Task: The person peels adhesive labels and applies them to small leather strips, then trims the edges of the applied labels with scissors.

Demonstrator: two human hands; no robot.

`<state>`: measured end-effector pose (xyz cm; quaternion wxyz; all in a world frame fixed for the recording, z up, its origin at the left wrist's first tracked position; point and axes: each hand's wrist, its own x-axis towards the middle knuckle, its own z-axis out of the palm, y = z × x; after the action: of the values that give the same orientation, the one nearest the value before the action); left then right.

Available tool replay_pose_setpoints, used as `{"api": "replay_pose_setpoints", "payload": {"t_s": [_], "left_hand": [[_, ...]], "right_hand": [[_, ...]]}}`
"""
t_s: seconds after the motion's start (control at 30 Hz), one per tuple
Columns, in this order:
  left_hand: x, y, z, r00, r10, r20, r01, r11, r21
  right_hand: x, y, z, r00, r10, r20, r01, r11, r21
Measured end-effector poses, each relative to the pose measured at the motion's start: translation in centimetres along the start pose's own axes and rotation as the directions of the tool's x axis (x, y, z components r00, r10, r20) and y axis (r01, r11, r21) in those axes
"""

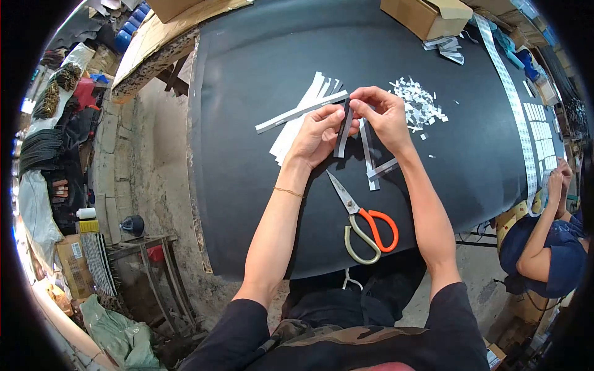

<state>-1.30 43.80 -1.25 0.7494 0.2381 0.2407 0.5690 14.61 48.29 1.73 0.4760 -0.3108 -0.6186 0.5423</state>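
Observation:
A narrow black-and-white strip (343,137) is held between my two hands above the dark table. My left hand (314,135) pinches it along its side with thumb and fingers. At its upper end, the thumb and fingertips of my right hand (385,119) close on it. Scissors (375,230) with one orange handle loop lie nearer my body, blades slightly apart. Beyond my left hand is a loose stack of white strips (286,144), a grey-edged strip (275,123) across it. Two more grey-and-white strips (367,143) lie crossed by my right wrist.
A heap of small white cut pieces (417,102) lies right of my right hand. Farther back are a cardboard box (427,17) and more scraps (450,49). A long printed tape (504,68) runs down the right side, where another person's arm (541,229) reaches in.

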Motion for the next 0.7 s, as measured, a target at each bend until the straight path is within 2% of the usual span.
{"api": "replay_pose_setpoints", "payload": {"t_s": [0.2, 0.7], "left_hand": [[0.03, 0.00, -0.13, 1.000, 0.008, -0.001, -0.008, 0.999, 0.043], [0.02, -0.02, 0.24, 1.000, 0.009, 0.006, -0.010, 0.999, 0.046]], "right_hand": [[-0.12, 0.15, 0.04, 0.998, 0.059, 0.036, -0.060, 0.997, 0.050], [-0.05, 0.38, -0.22, 0.996, -0.009, 0.089, 0.008, 1.000, 0.009]]}}
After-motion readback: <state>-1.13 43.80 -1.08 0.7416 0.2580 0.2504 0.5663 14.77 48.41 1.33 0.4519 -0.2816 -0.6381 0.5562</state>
